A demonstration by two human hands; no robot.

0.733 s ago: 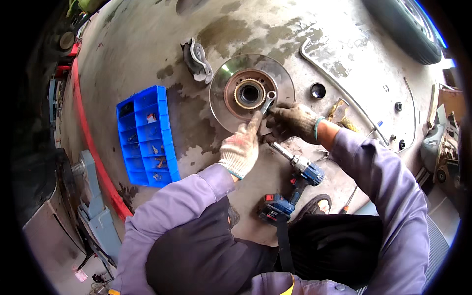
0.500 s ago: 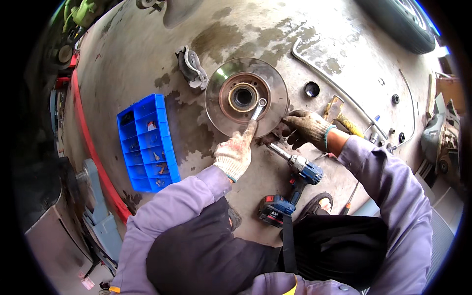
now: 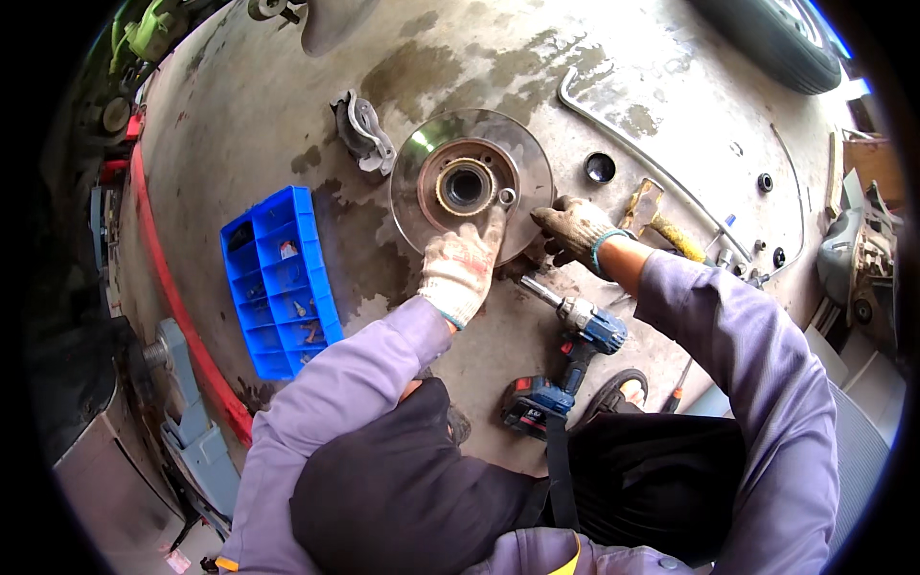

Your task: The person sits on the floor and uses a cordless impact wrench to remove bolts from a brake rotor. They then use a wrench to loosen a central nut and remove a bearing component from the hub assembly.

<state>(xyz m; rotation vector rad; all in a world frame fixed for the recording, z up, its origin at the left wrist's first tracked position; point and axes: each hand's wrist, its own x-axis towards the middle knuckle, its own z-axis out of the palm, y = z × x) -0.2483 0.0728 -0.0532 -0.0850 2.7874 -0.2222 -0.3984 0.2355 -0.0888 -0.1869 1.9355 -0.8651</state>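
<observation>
Both gloved hands at the round grey steel brake disc [image 3: 471, 182] lying flat on the stained concrete floor [image 3: 287, 96].

The left hand [image 3: 463, 268], in a pale knit glove, lies palm-down on the near face of the disc, fingers held close together and extended; the fingertips touch a small silver ring-shaped part [image 3: 506, 197] beside the rusty hub bore. Whether that part is pinched cannot be told. The right hand [image 3: 575, 233], in a soiled dark glove, rests at the disc's right rim, fingers curled downward against the edge; what lies under them is hidden. Just below the right fingers lies a blue cordless impact wrench [image 3: 567, 355], its silver socket end pointing toward the disc. Well left of the left fingers stands a blue plastic compartment tray [image 3: 278, 283]. Beyond the fingertips, past the disc, lies a grey metal brake caliper [image 3: 362, 129].
</observation>
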